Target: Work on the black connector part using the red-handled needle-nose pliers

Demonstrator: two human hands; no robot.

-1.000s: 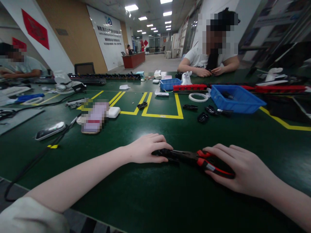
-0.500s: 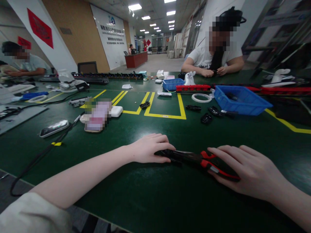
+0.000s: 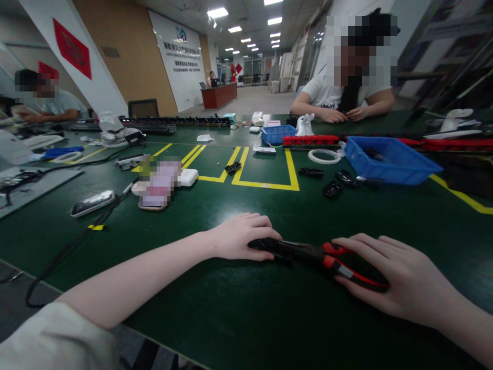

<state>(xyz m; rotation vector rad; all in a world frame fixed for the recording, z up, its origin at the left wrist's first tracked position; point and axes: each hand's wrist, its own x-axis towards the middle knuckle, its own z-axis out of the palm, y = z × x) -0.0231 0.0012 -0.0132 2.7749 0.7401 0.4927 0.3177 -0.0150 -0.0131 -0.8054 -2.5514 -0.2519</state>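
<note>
Near the front of the green table, my left hand point(image 3: 246, 236) is closed on a small black plastic part point(image 3: 265, 244), thumb below and fingers above. My right hand point(image 3: 400, 272) grips the red-and-black handles of a pair of long-nose pliers point(image 3: 331, 254). The pliers point left, and their jaws reach the black part beside my left fingertips. Whether the jaws pinch the part or only touch it, I cannot tell. Several similar black parts point(image 3: 332, 189) lie further back on the right.
A blue bin point(image 3: 389, 164) stands at right, beside a white ring point(image 3: 324, 156). At left lie a phone point(image 3: 159, 187), a white case point(image 3: 188, 177), a white-edged device point(image 3: 92, 203) and a black cable point(image 3: 57, 257). Across the table sits a person point(image 3: 346, 97).
The whole view has shifted slightly, so everything sits a little further right. Both hands keep their holds on the black part and the pliers.
</note>
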